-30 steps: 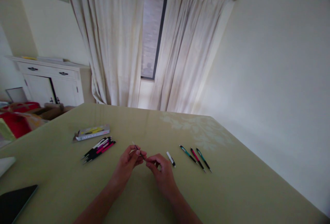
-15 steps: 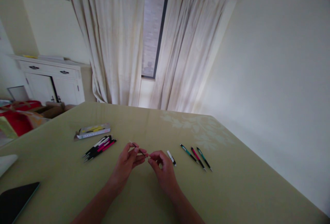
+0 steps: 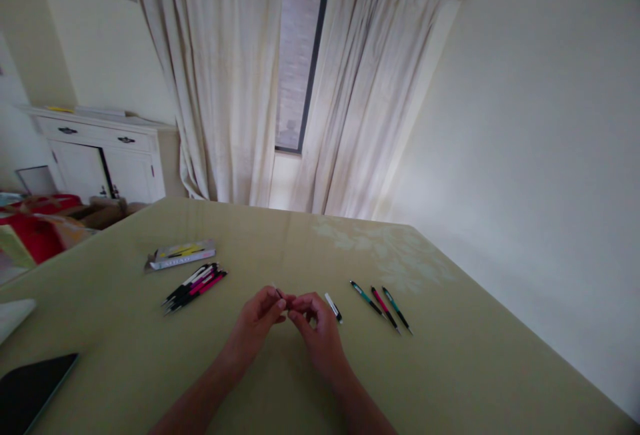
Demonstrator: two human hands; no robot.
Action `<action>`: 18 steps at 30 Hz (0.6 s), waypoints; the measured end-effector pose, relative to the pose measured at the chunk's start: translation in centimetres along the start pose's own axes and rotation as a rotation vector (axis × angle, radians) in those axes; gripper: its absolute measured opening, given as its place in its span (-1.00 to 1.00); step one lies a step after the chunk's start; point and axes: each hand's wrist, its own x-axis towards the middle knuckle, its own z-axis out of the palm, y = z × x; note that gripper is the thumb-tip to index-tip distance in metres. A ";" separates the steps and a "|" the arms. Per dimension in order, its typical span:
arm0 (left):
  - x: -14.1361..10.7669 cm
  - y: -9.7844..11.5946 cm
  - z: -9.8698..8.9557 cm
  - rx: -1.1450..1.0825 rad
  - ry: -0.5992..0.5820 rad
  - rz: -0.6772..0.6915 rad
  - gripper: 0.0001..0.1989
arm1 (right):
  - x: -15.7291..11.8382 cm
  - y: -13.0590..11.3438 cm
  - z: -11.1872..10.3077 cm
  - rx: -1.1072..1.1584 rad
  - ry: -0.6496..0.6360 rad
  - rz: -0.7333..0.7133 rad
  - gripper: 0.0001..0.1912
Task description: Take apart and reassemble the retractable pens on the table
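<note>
Pinch grip at both hands: thumb and forefinger of the left hand clamped on a thin dark rod; right hand has its fingertips drawn together at the rod's near end, meeting the left fingers; cannot tell whether it grips the rod, contact point hidden; rod is held tilted above the table, its pale tip pointing up and away; short white-and-black pen part lies just beside the right hand; farther right, three pens, two teal, one red; bundle of pens left of the hands, printed box just behind it.
</note>
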 end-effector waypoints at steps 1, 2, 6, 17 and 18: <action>0.1 -0.1 0.0 0.022 0.005 0.011 -0.52 | 0.1 -0.1 -0.1 -0.008 -0.012 0.005 -0.85; 0.2 -0.3 0.0 0.044 0.016 0.019 -0.53 | 0.2 -0.1 -0.3 -0.021 -0.019 0.008 -0.84; 0.2 -1.0 -0.2 0.176 0.066 0.031 -0.51 | 0.9 0.4 -1.3 -0.046 0.099 0.042 -0.78; -1.6 -2.2 0.8 0.927 -0.270 0.335 -0.48 | 0.9 1.9 -1.2 -0.075 0.267 0.162 -0.75; -1.7 -2.1 0.9 0.953 -0.299 0.354 -0.45 | 0.9 2.0 -1.1 -0.077 0.271 0.160 -0.76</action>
